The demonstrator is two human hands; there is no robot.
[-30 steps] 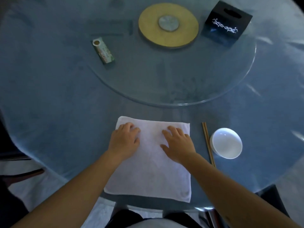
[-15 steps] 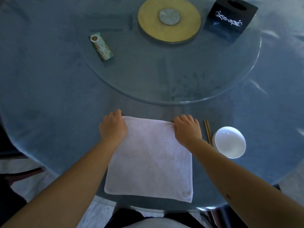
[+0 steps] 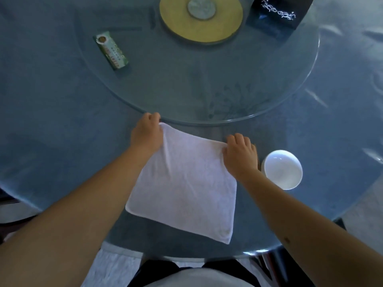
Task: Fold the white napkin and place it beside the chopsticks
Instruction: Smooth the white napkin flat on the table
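White napkin [image 3: 184, 183] spread in one unfolded layer on the near part of the glass-topped bench [image 3: 51, 121], turned slightly askew, its near right corner close to the bench edge. Far edge raised a little off the glass and faintly creased between the two hands; near edge lying flat.

Left grip [image 3: 146, 133] clenched on the far left corner of the napkin, fingers curled over the cloth, knuckles just short of the rim of the glass turntable [image 3: 207, 83]. Right grip [image 3: 240, 156] pinching the far right corner, fingers bent down onto the hem, thumb side tucked against the cloth. Both forearms bare, reaching in from the near edge, one along each side of the napkin.

White bowl [image 3: 281, 169] upright and empty just beside the right grip, on its outer side, apart from the napkin. Chopsticks not clearly made out: only a thin brownish sliver at the outer edge of the right grip, too slight to be sure of.

Farther off, on the turntable: round yellow disc [image 3: 178, 23] with a grey centre at the top middle, small green packet [image 3: 112, 50] lying slantwise to the left, black box [image 3: 277, 15] with a white pattern at the upper right. All three well apart from the napkin.
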